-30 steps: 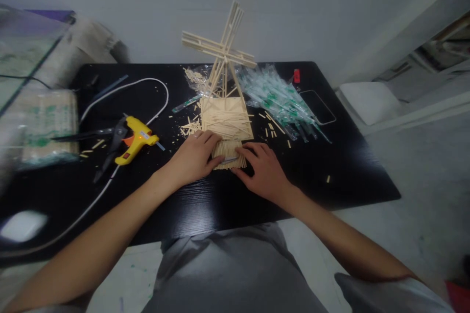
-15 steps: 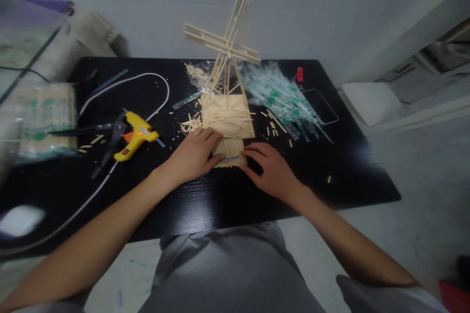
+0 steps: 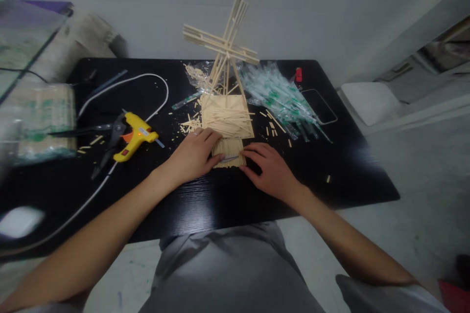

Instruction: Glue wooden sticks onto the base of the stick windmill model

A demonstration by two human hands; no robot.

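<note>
A small panel of wooden sticks (image 3: 228, 147) lies flat on the black table, its sticks laid side by side and its near edge uneven. My left hand (image 3: 195, 155) grips the panel's left side, thumb near the front and fingers curled over the far corner. Opposite it, my right hand (image 3: 270, 168) pinches the right edge between thumb and fingers. A thin greyish strip (image 3: 230, 158) crosses the panel by my left thumb; I cannot make out its kind. Just beyond sits a windmill-like stick model (image 3: 227, 51) on a square stick base (image 3: 208, 107) strewn with loose sticks.
Left of my hands lie a yellow glue gun (image 3: 136, 138) with a white cord and dark-handled pliers (image 3: 116, 132). Plastic-wrapped sticks (image 3: 281, 93) are heaped at the right, with a red object (image 3: 298, 75) behind. A packed stick bundle (image 3: 47, 117) occupies the far left.
The whole view has shifted very slightly. Both hands keep the same hold on the stick panel.
</note>
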